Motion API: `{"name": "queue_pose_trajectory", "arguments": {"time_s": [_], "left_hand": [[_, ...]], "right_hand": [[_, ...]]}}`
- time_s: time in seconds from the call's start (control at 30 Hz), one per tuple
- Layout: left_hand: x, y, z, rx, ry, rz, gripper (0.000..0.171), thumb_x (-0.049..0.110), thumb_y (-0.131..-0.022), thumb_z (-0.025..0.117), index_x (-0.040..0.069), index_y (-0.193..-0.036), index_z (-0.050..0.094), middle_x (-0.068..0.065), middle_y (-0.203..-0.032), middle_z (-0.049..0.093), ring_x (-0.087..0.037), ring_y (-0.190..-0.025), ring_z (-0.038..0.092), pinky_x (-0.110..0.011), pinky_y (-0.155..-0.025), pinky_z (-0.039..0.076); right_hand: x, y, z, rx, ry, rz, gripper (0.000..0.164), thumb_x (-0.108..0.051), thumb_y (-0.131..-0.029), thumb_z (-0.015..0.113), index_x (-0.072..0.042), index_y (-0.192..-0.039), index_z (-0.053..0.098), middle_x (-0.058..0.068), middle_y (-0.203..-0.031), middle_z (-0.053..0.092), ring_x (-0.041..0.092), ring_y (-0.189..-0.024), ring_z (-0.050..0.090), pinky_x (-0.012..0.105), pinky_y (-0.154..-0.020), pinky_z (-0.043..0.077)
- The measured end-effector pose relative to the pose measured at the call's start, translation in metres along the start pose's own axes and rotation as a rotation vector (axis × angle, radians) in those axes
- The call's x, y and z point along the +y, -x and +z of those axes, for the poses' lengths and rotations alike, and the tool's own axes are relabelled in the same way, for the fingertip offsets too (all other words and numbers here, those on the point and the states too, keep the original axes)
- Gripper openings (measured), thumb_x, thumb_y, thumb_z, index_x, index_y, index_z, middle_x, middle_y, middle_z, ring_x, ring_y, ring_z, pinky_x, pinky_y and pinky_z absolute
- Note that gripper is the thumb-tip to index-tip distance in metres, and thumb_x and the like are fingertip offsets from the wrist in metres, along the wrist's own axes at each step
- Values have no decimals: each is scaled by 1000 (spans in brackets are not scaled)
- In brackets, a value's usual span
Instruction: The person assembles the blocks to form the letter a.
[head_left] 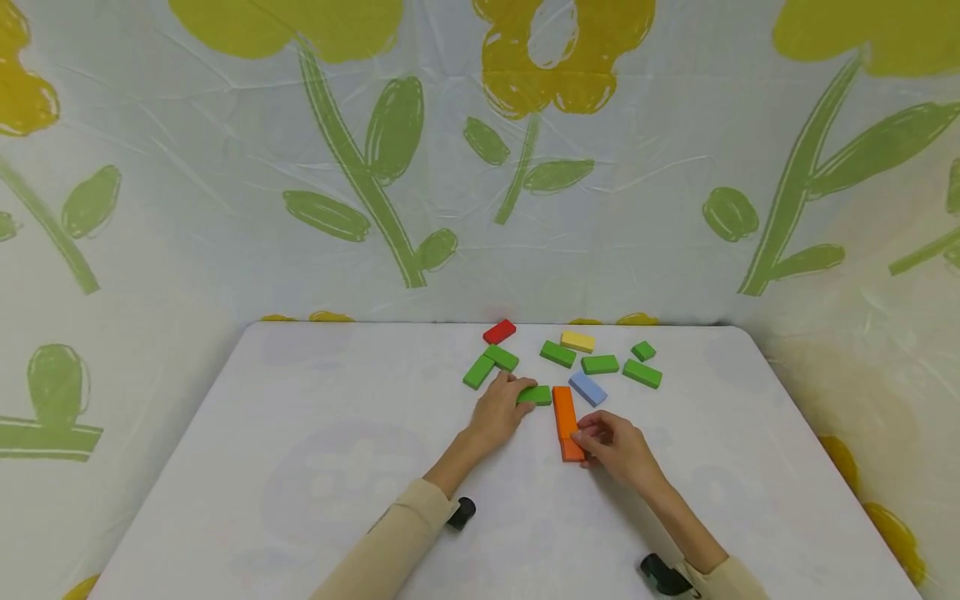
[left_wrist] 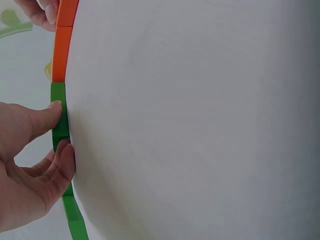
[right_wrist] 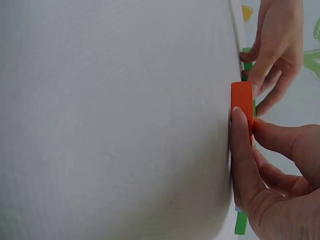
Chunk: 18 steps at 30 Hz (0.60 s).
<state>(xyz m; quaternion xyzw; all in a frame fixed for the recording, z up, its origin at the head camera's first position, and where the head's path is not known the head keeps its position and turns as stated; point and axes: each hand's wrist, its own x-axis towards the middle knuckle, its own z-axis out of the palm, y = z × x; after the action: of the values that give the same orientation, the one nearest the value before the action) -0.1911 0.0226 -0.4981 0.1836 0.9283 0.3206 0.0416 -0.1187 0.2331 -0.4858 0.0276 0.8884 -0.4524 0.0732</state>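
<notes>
On the white table, my left hand (head_left: 497, 414) pinches a green block (head_left: 537, 395) between thumb and fingers. The left wrist view shows the thumb at one end of that green block (left_wrist: 58, 92) and fingertips at the other. Two orange blocks lie in a row just right of it, the farther orange block (head_left: 564, 408) and the nearer orange block (head_left: 572, 451). My right hand (head_left: 621, 448) holds the nearer one from the right. In the right wrist view a fingertip lies against the face of the orange block (right_wrist: 242, 95), partly covering it, with the thumb beside it.
A blue block (head_left: 588, 388) lies just beyond the orange row. Farther back are a red block (head_left: 499, 332), a yellow block (head_left: 577, 341) and several green blocks, among them a green block (head_left: 642, 373) on the right. A patterned cloth wall (head_left: 480, 275) stands behind the table (head_left: 337, 383).
</notes>
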Motion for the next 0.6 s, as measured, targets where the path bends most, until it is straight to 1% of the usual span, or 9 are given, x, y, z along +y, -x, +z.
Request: {"name": "queue_pose_trajectory", "arguments": {"time_s": [0.13, 0.33, 0.6], "left_hand": [[1, -1, 0, -2, 8, 4, 37, 19, -99, 71, 12, -135, 68, -11, -122, 57, -22, -105, 55, -33, -89, 52], [1, -2, 1, 4, 10, 16, 37, 19, -99, 71, 12, -135, 68, -12, -122, 56, -23, -105, 56, -33, -89, 52], [0, -2, 1, -9, 13, 22, 37, 19, -99, 71, 13, -136, 68, -11, -124, 56, -23, -107, 56, -33, -90, 52]], "right_hand": [[0, -1, 1, -2, 0, 1, 25, -11, -96, 73, 2, -116, 66, 7, -93, 66, 19, -80, 63, 24, -69, 58], [1, -2, 1, -6, -16, -3, 25, -10, -96, 73, 2, -116, 66, 7, -94, 66, 19, -80, 63, 26, -69, 59], [3, -1, 2, 7, -8, -4, 25, -10, -97, 72, 3, -118, 66, 8, -95, 67, 19, -82, 63, 24, -70, 58]]}}
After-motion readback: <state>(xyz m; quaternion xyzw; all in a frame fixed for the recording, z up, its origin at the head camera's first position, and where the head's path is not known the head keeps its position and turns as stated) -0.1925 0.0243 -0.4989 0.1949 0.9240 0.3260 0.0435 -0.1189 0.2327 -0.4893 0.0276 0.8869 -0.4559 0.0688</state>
